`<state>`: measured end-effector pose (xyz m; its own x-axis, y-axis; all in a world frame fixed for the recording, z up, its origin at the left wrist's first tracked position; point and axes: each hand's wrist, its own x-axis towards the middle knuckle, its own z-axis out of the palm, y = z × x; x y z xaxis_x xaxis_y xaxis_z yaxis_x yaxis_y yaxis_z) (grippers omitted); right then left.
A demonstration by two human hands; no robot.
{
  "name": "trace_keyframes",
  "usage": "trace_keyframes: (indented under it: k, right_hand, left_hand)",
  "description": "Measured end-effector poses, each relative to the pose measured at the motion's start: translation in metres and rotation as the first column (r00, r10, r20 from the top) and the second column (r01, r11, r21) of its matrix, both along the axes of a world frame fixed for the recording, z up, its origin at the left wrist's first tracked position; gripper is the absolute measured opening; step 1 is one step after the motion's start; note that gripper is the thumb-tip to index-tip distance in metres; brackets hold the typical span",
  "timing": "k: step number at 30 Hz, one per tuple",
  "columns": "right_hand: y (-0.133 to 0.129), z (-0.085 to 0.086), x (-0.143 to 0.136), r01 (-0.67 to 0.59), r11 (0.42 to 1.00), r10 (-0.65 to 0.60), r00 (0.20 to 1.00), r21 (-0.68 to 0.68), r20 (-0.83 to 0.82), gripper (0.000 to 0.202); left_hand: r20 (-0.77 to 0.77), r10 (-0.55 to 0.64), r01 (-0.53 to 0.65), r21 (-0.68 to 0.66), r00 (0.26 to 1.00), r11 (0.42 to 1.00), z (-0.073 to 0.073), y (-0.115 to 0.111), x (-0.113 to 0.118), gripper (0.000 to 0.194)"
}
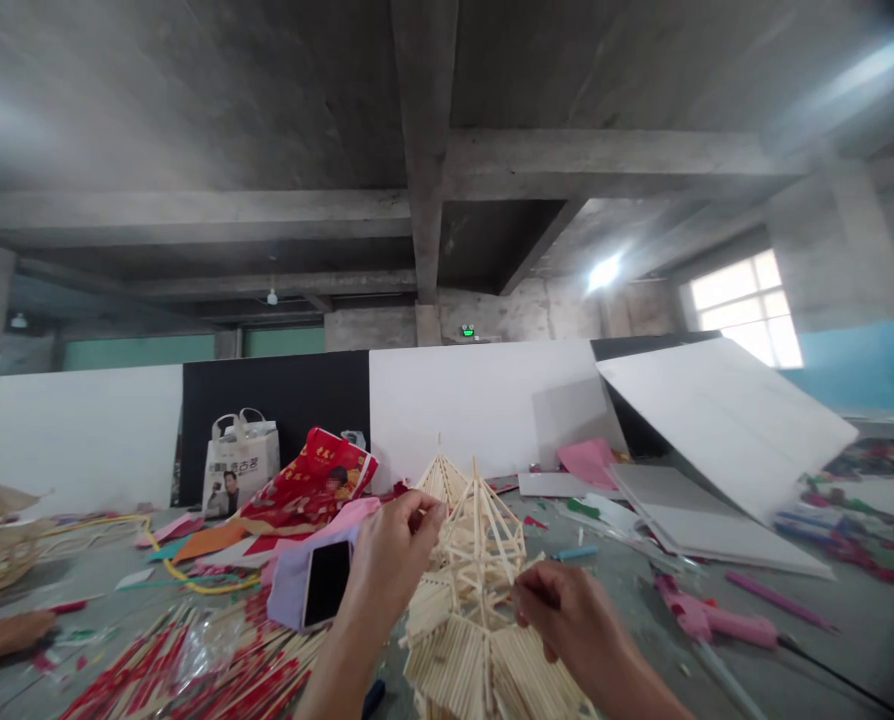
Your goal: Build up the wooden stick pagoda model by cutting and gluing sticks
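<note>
A pale wooden stick model stands in front of me, with a pointed frame of thin sticks on top and slatted panels low down. My left hand is at the upper left of the frame, fingers pinched together; what they hold, if anything, is hidden. On the right side, my right hand has thumb and fingertips closed on the end of a thin stick that slants up toward the peak. Behind the model rises a second pointed stick frame.
A pink glue gun with a cord lies at the right. At the left are red and plain sticks, a phone on purple cloth, a red bag and a white bag. White boards lean at the back right.
</note>
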<state>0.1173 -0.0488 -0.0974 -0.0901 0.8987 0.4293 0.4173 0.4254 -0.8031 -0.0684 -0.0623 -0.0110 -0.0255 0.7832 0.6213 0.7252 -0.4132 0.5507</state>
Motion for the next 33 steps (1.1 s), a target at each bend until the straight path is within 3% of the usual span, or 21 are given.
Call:
trace_keyframes:
  k: [12,33]
  right_hand:
    - [0.0037,0.0007,-0.0026,-0.001,1.000,0.001,1.000,-0.001,-0.014,0.021]
    - [-0.0001,0.0013,-0.0023,-0.025,1.000,0.025,0.999,-0.006,-0.023,0.023]
  left_hand:
    - [-0.039,-0.010,0.010,-0.006,0.999,1.000,-0.0047,0.0028,-0.0006,0.028]
    - [-0.047,-0.011,0.010,-0.011,0.999,1.000,-0.0006,-0.0033,0.0047,0.029]
